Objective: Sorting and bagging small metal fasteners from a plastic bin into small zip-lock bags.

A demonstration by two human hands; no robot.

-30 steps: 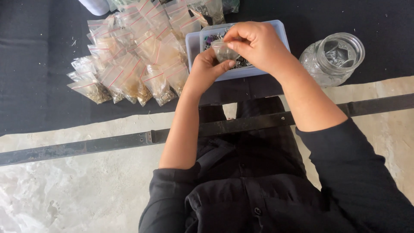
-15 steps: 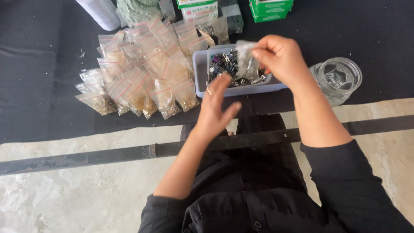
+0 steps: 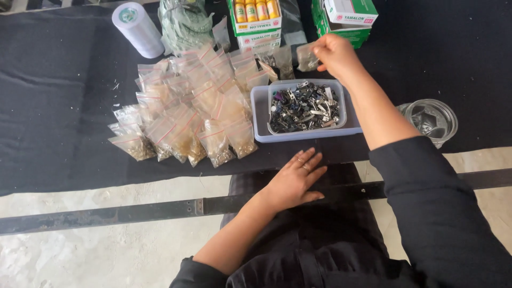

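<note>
Small clear plastic zip bag [image 3: 308, 56]: limp, slightly crumpled, contents not discernible; pinched at its upper right corner, hanging above the far rim of the tray.

Shallow pale-blue rectangular plastic tray [image 3: 260, 114]: on black worktop, filled with small mixed metal parts [image 3: 304, 105].

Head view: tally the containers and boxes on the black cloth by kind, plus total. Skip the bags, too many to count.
Tray of metal clips: 1
Glass jar: 1
White roll: 1
Green and white boxes: 2 at least, stacked at the top right
Battery pack: 1
Total: 6
Right hand holds one small bag; left hand rests empty.
</note>
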